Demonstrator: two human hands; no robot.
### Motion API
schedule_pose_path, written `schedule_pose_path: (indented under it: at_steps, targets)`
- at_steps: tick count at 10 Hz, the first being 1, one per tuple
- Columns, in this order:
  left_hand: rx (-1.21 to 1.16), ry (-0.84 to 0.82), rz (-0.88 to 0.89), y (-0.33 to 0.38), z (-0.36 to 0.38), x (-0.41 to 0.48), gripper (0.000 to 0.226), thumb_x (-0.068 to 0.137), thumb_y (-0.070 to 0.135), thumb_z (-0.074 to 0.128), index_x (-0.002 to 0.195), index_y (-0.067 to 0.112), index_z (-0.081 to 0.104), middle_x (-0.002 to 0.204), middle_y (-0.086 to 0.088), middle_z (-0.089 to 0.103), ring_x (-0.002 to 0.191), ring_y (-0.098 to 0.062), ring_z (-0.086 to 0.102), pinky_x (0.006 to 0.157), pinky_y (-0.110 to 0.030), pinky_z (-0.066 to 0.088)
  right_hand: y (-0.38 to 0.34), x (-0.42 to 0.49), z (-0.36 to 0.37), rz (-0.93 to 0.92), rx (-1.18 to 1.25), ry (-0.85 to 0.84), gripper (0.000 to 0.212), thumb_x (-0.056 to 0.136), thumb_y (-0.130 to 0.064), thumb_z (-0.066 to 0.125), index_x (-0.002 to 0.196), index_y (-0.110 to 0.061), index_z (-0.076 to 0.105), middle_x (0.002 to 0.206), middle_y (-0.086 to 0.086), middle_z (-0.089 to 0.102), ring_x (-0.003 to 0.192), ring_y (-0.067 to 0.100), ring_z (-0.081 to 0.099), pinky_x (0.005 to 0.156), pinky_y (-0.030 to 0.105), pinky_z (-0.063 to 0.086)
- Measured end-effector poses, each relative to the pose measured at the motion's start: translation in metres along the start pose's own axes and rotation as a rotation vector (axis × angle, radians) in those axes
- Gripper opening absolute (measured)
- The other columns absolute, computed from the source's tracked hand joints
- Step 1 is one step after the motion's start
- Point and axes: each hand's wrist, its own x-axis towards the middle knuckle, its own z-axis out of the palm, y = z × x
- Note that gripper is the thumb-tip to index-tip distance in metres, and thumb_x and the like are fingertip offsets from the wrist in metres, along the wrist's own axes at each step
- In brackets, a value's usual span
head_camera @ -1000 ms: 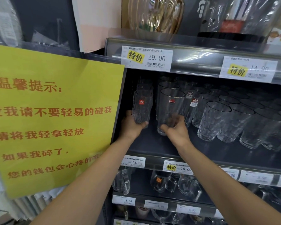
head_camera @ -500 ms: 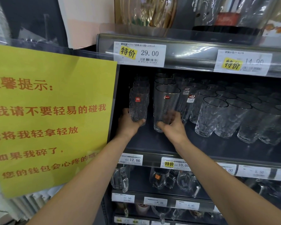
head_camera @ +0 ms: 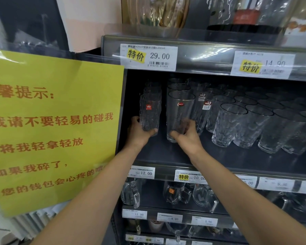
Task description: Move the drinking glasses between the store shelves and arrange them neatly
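On the middle shelf (head_camera: 166, 152), my left hand (head_camera: 140, 132) grips the base of a textured glass (head_camera: 149, 110) with a red sticker, at the front of a short row at the far left. My right hand (head_camera: 186, 137) grips the bottom of a tall smooth glass (head_camera: 179, 112) with a red label, first in a row that runs back into the shelf. Both glasses are upright. Whether they touch the shelf I cannot tell.
Rows of patterned tumblers (head_camera: 233, 124) fill the shelf to the right. A large yellow notice (head_camera: 51, 129) hangs left of the shelf unit. Glass mugs (head_camera: 204, 196) stand on the shelf below. Price tags (head_camera: 148, 56) line the shelf edges.
Both hands keep their hold on the same two glasses. The hands and glasses have barely shifted; mostly the view has panned.
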Motion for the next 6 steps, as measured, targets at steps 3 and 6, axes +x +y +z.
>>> schedule_pose_path:
  at_steps: [3,6]
  targets:
    - [0.056,0.034,-0.104,0.003,0.003,-0.007,0.064,0.078,0.023,0.083,0.128,0.003,0.050,0.128,-0.014,0.061,0.116,-0.030,0.059,0.082,-0.029,0.045,0.002,-0.004,-0.023,0.085,-0.121,-0.141,0.082,0.082,-0.034,0.076,0.148,-0.019,0.031,0.131,-0.004,0.060,0.120,0.015,0.056,0.098,0.026,0.040]
    - [0.209,-0.059,-0.081,0.020,0.001,-0.055,0.016,0.093,0.024,0.064,0.102,0.013,0.071,0.097,-0.006,0.066,0.090,-0.022,0.060,0.077,-0.029,0.048,0.013,-0.049,-0.084,0.032,-0.444,-0.176,0.051,0.089,-0.030,0.069,0.135,-0.016,0.051,0.130,-0.001,0.062,0.122,0.018,0.057,0.107,0.034,0.044]
